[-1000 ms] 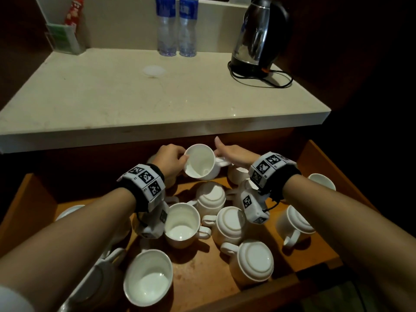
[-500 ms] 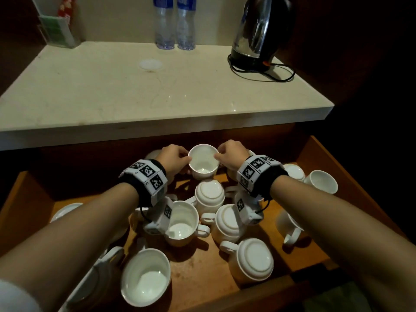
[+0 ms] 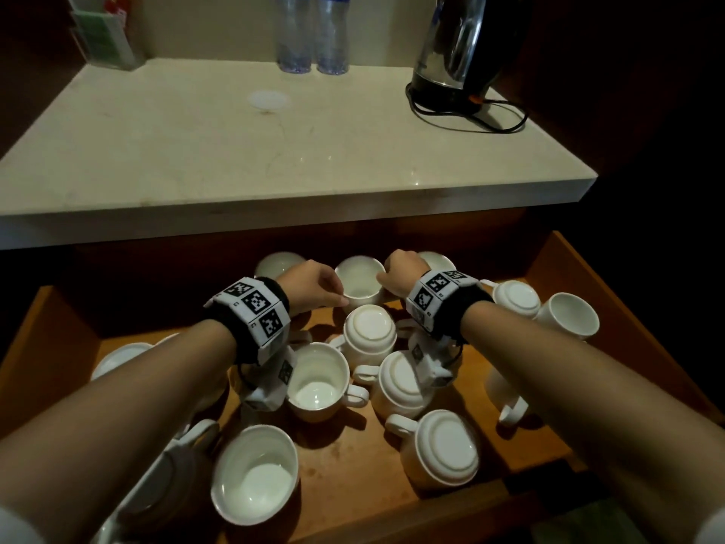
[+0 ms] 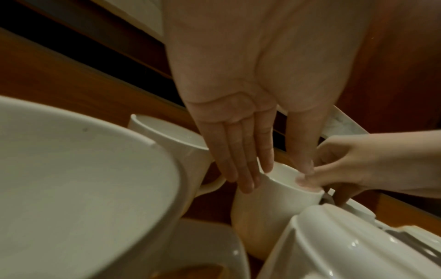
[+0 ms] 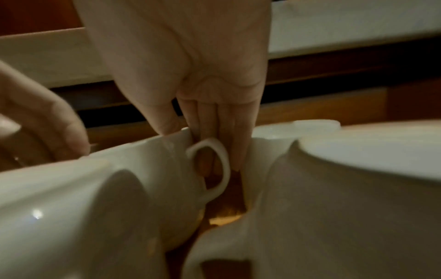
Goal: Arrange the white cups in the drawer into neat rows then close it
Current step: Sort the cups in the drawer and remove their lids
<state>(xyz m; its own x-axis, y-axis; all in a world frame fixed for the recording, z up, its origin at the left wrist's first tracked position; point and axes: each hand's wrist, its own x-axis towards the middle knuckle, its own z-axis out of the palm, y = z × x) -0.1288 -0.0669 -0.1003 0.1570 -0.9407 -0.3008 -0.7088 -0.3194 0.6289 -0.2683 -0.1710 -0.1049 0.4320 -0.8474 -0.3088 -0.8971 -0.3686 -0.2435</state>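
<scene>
An upright white cup [image 3: 360,282] stands at the back middle of the open wooden drawer [image 3: 353,477]. My left hand [image 3: 333,298] holds its left rim; in the left wrist view its fingers [image 4: 248,181] and thumb straddle the cup [image 4: 274,198]. My right hand [image 3: 386,278] pinches the right rim, thumb on top and fingers down beside the handle [image 5: 214,164]. Two more cups [image 3: 278,263] [image 3: 437,259] flank it at the back. Several other cups lie scattered, some upside down [image 3: 368,331], some upright [image 3: 317,380].
The pale countertop [image 3: 274,159] overhangs the drawer's back, just above my hands. On it stand a kettle [image 3: 459,53] with its cord and two water bottles [image 3: 312,33]. Cups [image 3: 569,316] crowd the right side; bare drawer floor shows at front centre.
The cup was lifted and tilted between both hands a second ago. It has since been turned upright and lowered to the back of the drawer, both hands still on its rim.
</scene>
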